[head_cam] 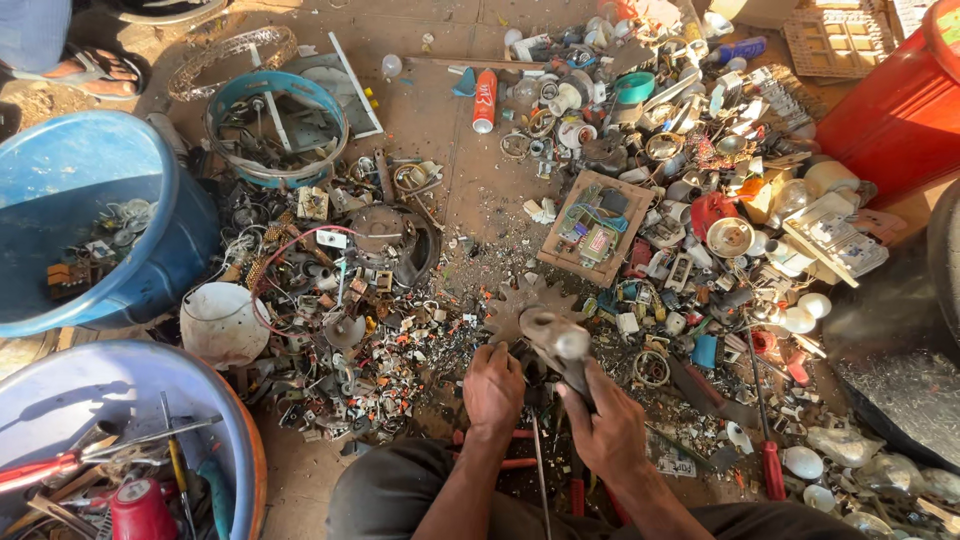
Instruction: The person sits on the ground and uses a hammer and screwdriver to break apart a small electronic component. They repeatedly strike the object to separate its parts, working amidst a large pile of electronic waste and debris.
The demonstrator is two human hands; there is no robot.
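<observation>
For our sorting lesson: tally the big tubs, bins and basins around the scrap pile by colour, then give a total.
Blue: 3 (deep tub, tool basin, shallow ring basin)
Red: 1 (bin)
White: 1 (small bucket)
Total: 5
</observation>
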